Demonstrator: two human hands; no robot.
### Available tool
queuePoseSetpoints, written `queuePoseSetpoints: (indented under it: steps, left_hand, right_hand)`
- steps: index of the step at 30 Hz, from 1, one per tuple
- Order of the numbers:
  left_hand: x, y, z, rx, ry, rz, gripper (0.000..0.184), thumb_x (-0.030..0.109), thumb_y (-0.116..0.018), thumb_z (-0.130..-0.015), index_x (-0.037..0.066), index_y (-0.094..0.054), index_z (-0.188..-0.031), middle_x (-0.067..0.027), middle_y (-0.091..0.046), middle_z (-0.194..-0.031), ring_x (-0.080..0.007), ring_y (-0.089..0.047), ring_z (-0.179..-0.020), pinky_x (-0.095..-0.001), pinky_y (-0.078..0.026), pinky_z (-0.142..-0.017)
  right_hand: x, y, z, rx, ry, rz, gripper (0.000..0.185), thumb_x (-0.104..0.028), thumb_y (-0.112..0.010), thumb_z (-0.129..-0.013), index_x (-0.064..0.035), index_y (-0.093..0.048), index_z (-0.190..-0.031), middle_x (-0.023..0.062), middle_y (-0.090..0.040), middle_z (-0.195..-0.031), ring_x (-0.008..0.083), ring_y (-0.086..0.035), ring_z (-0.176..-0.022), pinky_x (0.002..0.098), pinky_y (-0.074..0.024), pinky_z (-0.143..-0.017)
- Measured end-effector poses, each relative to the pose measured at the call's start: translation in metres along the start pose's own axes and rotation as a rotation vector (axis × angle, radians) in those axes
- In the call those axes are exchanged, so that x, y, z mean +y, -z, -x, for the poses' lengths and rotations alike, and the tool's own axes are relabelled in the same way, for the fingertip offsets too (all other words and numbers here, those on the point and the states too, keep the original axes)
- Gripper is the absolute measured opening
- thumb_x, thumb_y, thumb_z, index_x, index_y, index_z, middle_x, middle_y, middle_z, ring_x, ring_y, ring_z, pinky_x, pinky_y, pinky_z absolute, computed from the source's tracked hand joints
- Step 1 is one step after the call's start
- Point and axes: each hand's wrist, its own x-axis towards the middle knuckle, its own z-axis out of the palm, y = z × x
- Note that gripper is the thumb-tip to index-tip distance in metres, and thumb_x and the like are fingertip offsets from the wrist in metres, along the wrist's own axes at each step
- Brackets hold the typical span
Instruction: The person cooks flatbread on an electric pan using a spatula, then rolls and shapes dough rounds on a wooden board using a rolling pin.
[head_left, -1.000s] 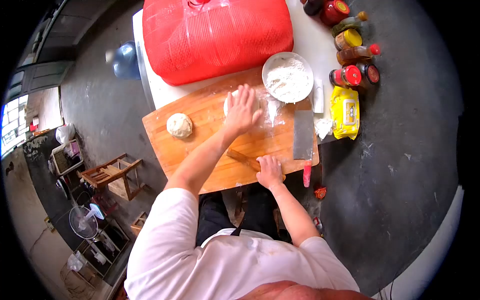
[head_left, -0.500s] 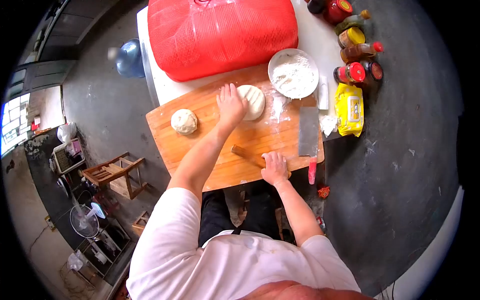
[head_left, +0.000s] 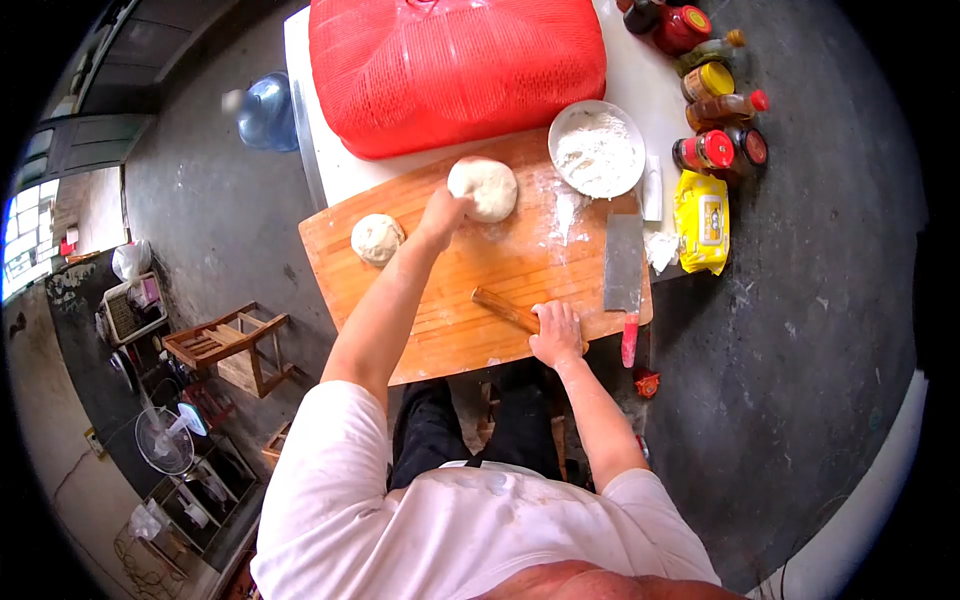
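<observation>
My left hand [head_left: 446, 212] grips the left edge of a flattened round of dough [head_left: 486, 190], its fingers partly hidden at the edge. A shadow shows under the dough, which looks tilted up off the wooden board [head_left: 440, 310]. Left of that hand, a rounder ball of dough [head_left: 378, 240] rests on the board. My right hand [head_left: 557, 332] is closed over the near end of a wooden rolling pin [head_left: 502, 307] lying slantwise near the board's front edge.
A bowl of flour [head_left: 600, 150] stands at the board's back right corner. A cleaver [head_left: 623, 262] with a red handle lies at the right side, the handle over the edge. Behind is a big red cover [head_left: 460, 75]. Yellow wipes [head_left: 703, 222] and several jars [head_left: 706, 150] line the right.
My left hand has gone from lying flat by the dough to gripping its left edge, and the dough has lifted and tilted. My right hand stays on the rolling pin. The view shifted slightly.
</observation>
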Motion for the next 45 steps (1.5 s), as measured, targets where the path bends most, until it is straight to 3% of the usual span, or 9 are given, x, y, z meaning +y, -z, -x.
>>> queuePoseSetpoints:
  steps: [2, 3, 5, 9, 31, 37, 40, 43, 45]
  left_hand:
    - [-0.002, -0.010, 0.004, 0.496, 0.172, -1.027, 0.050, 0.024, -0.057, -0.079, -0.005, -0.043, -0.118, -0.0214, -0.045, -0.123, -0.0338, -0.041, -0.116, -0.0449, -0.033, -0.097]
    - [-0.003, -0.010, 0.002, 0.492, 0.173, -1.027, 0.050, 0.024, -0.057, -0.079, -0.005, -0.043, -0.118, -0.0214, -0.045, -0.123, -0.0338, -0.041, -0.116, -0.0449, -0.033, -0.097]
    - [-0.007, -0.012, -0.004, 0.363, -0.677, -1.437, 0.061, 0.034, -0.050, -0.083, -0.004, -0.036, -0.127, -0.0254, -0.030, -0.134, -0.0343, -0.027, -0.126, -0.0458, -0.018, -0.105]
    - [-0.034, -0.023, -0.019, 0.119, -0.700, -1.577, 0.069, 0.037, -0.052, -0.079, -0.005, -0.030, -0.130, -0.0215, -0.024, -0.139, -0.0333, -0.017, -0.131, -0.0430, -0.013, -0.107]
    - [-0.040, -0.029, -0.028, 0.379, -0.611, -1.523, 0.070, 0.043, -0.046, -0.080, -0.004, -0.032, -0.129, -0.0202, -0.026, -0.138, -0.0309, -0.018, -0.132, -0.0490, -0.009, -0.106]
    - [-0.019, -0.008, -0.024, 0.423, -0.704, -1.271, 0.050, 0.031, -0.052, -0.077, 0.003, -0.046, -0.119, -0.0213, -0.041, -0.127, -0.0335, -0.038, -0.119, -0.0480, -0.031, -0.095]
    - [-0.009, -0.001, -0.030, 0.405, -0.517, -1.415, 0.026, 0.019, -0.051, -0.074, 0.005, -0.052, -0.096, -0.0165, -0.055, -0.094, -0.0308, -0.052, -0.093, -0.0448, -0.038, -0.084]
    - [-0.023, -0.002, -0.023, 0.445, -0.296, -1.232, 0.032, 0.023, -0.059, -0.069, 0.005, -0.054, -0.095, -0.0186, -0.055, -0.092, -0.0350, -0.052, -0.089, -0.0442, -0.041, -0.080]
    - [-0.048, 0.005, -0.010, 0.414, -0.405, -1.153, 0.035, 0.023, -0.064, -0.066, 0.003, -0.054, -0.093, -0.0186, -0.055, -0.091, -0.0360, -0.052, -0.086, -0.0446, -0.042, -0.079]
  right_hand:
    - [0.000, 0.001, -0.001, 0.011, 0.005, 0.001, 0.037, -0.010, -0.055, -0.065, -0.0154, -0.048, -0.100, 0.0062, -0.048, -0.100, 0.0266, -0.043, -0.099, 0.0401, -0.0352, -0.085]
    - [0.000, 0.001, -0.002, 0.011, 0.008, -0.010, 0.037, -0.010, -0.055, -0.065, -0.0153, -0.048, -0.100, 0.0063, -0.048, -0.099, 0.0267, -0.043, -0.098, 0.0402, -0.0352, -0.085]
    - [0.001, 0.002, -0.002, 0.007, 0.011, -0.015, 0.036, -0.010, -0.055, -0.065, -0.0153, -0.048, -0.100, 0.0065, -0.048, -0.099, 0.0269, -0.043, -0.098, 0.0403, -0.0352, -0.085]
    - [-0.002, 0.001, 0.001, -0.017, -0.010, -0.030, 0.036, -0.010, -0.056, -0.064, -0.0151, -0.049, -0.099, 0.0065, -0.049, -0.099, 0.0274, -0.043, -0.098, 0.0404, -0.0349, -0.085]
    - [0.001, 0.003, -0.001, -0.034, 0.019, 0.029, 0.042, -0.011, -0.058, -0.062, -0.0145, -0.047, -0.103, 0.0073, -0.047, -0.101, 0.0272, -0.043, -0.100, 0.0407, -0.0337, -0.087]
    - [0.000, 0.001, -0.003, 0.035, 0.029, 0.000, 0.043, -0.011, -0.062, -0.059, -0.0137, -0.048, -0.099, 0.0085, -0.048, -0.098, 0.0291, -0.044, -0.097, 0.0407, -0.0371, -0.083]
    - [0.000, -0.001, -0.006, 0.059, 0.035, 0.023, 0.042, -0.011, -0.062, -0.058, -0.0131, -0.048, -0.098, 0.0095, -0.048, -0.097, 0.0298, -0.045, -0.095, 0.0407, -0.0377, -0.082]
    - [0.001, -0.006, -0.004, 0.086, 0.055, 0.058, 0.043, -0.010, -0.061, -0.058, -0.0117, -0.047, -0.099, 0.0113, -0.049, -0.094, 0.0319, -0.045, -0.093, 0.0424, -0.0387, -0.079]
    - [0.000, -0.006, -0.003, 0.099, 0.097, 0.051, 0.043, -0.009, -0.061, -0.057, -0.0109, -0.047, -0.098, 0.0113, -0.048, -0.095, 0.0322, -0.045, -0.093, 0.0425, -0.0380, -0.080]
